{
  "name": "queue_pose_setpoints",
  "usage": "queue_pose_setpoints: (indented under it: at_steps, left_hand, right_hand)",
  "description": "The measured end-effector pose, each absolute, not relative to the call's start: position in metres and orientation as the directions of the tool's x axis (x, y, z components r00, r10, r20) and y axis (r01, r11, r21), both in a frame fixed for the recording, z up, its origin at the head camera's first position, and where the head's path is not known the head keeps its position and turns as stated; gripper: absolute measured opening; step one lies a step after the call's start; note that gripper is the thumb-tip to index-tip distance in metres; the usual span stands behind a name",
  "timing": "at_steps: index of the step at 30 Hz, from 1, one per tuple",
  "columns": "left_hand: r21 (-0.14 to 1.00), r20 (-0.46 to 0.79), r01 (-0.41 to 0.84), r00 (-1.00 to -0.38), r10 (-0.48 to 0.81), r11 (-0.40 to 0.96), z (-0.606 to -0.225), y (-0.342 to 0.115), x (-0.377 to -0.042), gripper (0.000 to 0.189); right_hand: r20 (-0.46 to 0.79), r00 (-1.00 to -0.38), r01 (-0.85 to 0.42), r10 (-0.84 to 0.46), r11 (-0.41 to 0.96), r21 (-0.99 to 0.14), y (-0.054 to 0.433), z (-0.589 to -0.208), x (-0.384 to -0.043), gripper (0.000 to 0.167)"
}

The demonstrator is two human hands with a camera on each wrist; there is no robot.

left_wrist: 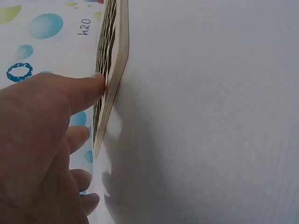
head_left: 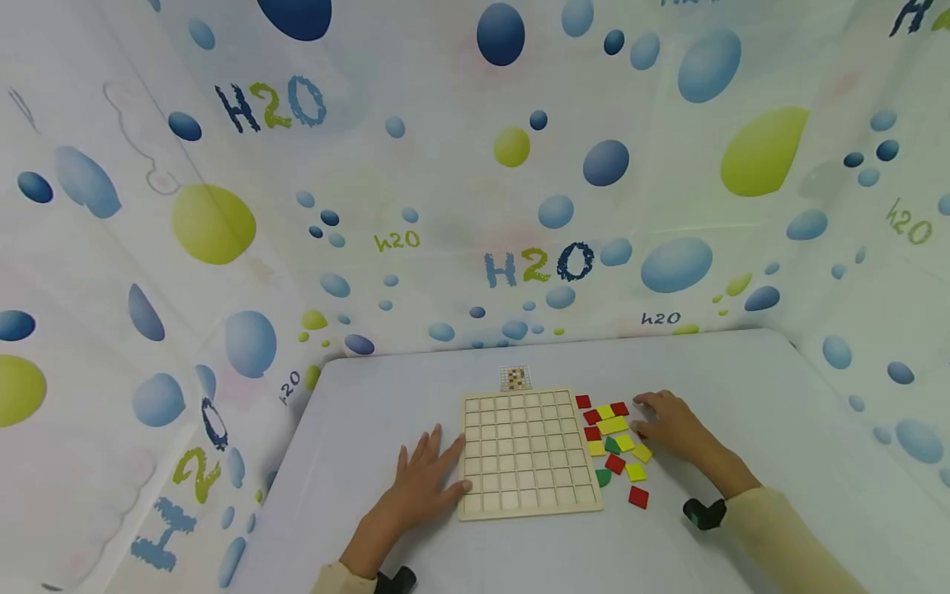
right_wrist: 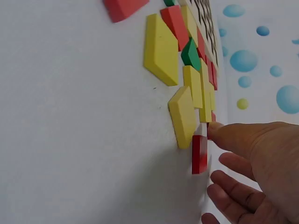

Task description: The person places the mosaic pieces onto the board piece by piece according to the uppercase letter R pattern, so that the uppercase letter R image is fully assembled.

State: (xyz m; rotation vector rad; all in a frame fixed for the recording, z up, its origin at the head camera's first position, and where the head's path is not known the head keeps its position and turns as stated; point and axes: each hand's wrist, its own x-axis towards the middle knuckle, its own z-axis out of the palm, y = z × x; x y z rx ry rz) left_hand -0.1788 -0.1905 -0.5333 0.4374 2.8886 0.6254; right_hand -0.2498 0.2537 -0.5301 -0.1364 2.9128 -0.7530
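A pale wooden grid board [head_left: 529, 451] lies on the white table. My left hand [head_left: 421, 480] rests at its left side, fingers spread, with fingertip and thumb against the frame. In the left wrist view the thumb [left_wrist: 88, 91] touches the board's edge [left_wrist: 122, 51]. My right hand [head_left: 671, 425] hovers beside the loose tiles right of the board, fingers loosely bent and nothing visible in them. Nearest to it are a red tile [head_left: 619, 408] and a yellow tile [head_left: 613, 425]. In the right wrist view the thumb overlaps a red tile; contact is unclear.
Several red, yellow and green tiles lie scattered along the board's right edge, among them a red square [head_left: 638, 497] and a rounded green piece [head_left: 604, 478]. A small pattern card [head_left: 515, 378] lies behind the board. A patterned curtain [head_left: 445, 165] surrounds the table.
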Motion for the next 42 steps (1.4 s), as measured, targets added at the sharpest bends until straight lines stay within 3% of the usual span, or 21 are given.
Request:
queue_pose_setpoints:
  at_steps: [15, 29, 42]
  left_hand:
    - [0.404, -0.111, 0.266, -0.935, 0.336, 0.875, -0.539, -0.195, -0.183, 0.067]
    - [0.426, -0.117, 0.265, -0.932, 0.343, 0.865, -0.538, -0.198, -0.180, 0.069]
    - [0.440, -0.113, 0.266, -0.931, 0.347, 0.857, -0.534, -0.197, -0.179, 0.068]
  right_hand:
    - [-0.180, -0.973, -0.011, -0.145, 0.808, -0.589, 0.246, -0.535, -0.265, 0.039]
    - [-0.163, -0.947, -0.126, -0.278, 0.785, -0.607, 0.240, -0.533, -0.258, 0.022]
    - [-0.101, -0.966, -0.147, -0.240, 0.823, -0.548, 0.249, -0.535, -0.262, 0.030]
